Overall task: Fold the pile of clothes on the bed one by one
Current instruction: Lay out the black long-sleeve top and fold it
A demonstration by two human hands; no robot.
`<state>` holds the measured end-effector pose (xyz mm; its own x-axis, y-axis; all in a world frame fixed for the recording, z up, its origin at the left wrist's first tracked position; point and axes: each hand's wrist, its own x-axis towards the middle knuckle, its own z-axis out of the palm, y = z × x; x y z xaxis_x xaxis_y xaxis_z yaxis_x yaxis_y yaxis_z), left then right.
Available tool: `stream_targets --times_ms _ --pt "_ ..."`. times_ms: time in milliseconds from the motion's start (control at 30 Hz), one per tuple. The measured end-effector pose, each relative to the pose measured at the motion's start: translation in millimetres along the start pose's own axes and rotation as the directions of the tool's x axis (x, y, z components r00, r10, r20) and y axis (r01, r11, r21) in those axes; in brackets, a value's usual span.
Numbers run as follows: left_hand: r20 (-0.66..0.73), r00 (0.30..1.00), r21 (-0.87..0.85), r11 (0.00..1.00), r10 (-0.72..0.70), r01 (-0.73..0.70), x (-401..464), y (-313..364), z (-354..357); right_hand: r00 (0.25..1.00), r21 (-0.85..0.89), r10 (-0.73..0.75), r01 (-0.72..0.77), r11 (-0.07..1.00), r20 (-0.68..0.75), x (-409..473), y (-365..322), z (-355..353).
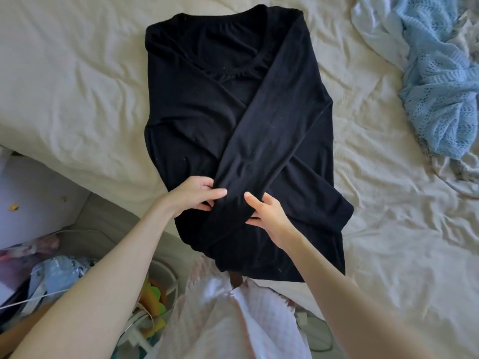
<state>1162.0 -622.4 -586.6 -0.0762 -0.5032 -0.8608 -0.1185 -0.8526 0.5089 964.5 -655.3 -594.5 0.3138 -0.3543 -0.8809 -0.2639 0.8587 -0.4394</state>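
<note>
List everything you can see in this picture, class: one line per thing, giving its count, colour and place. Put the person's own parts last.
Black long-sleeved top: one, black, flat on the middle of the bed, sleeve folded across it.
Bed sheet: one, cream, wrinkled, under the top.
Knitted garment: one, light blue, crumpled at the bed's far right.
White cloth: one, white, beside the knitted garment.
Floor clutter: several, mixed colours, lower left beside the bed.
Left hand: one, pinching the sleeve end.
Right hand: one, gripping the same sleeve.
</note>
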Motion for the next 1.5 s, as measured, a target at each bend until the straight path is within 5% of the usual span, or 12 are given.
stream_targets --times_ms 200,333,667,833,933,1067,1167,1333,1400,1500 --pt "-0.082 0.988 -0.102 0.985 0.128 -0.136 -9 -33 -1 0.998 -0.257 0.055 -0.054 0.965 0.000 -7 27 13" --pt "-0.114 0.975 -0.189 0.959 0.191 -0.210 -17 -35 -5 0.997 -0.078 0.075 -0.077 0.994 -0.023 -14 38 28" --pt "0.134 0.989 0.107 0.993 -0.059 0.045 -31 -88 -13 0.999 -0.189 0.029 -0.032 0.982 -0.019 -17 62 42" --pt "-0.074 0.997 0.051 0.999 0.013 -0.009 -42 -126 -8 0.986 -0.215 0.163 -0.164 0.963 -0.021 -17 80 54" --pt "-0.192 0.980 0.098 0.992 -0.059 0.079 -43 -144 2 0.980 -0.266 0.195 -0.196 0.944 -0.032 -20 85 51" --pt "-0.450 0.890 0.312 0.920 -0.078 0.238 -50 -144 26 0.982 -0.453 0.038 -0.119 0.884 -0.184 -30 79 22" --pt "-0.596 0.782 0.455 0.879 0.181 0.144 -60 -126 55 0.893 -0.462 -0.163 -0.055 0.885 -0.419 -43 69 -20" --pt "-0.414 0.760 0.698 0.711 0.501 -0.088 -57 -87 117 0.590 -0.360 -0.257 -0.061 0.931 -0.765 -57 44 -101" --pt "-0.295 0.787 0.756 0.636 0.542 -0.154 -49 -76 141 0.617 -0.219 -0.126 -0.076 0.973 -0.777 -52 33 -127" --pt "-0.117 0.872 0.827 0.532 0.476 -0.180 -33 -70 174 0.762 -0.052 0.039 -0.095 0.994 -0.646 -45 19 -147"
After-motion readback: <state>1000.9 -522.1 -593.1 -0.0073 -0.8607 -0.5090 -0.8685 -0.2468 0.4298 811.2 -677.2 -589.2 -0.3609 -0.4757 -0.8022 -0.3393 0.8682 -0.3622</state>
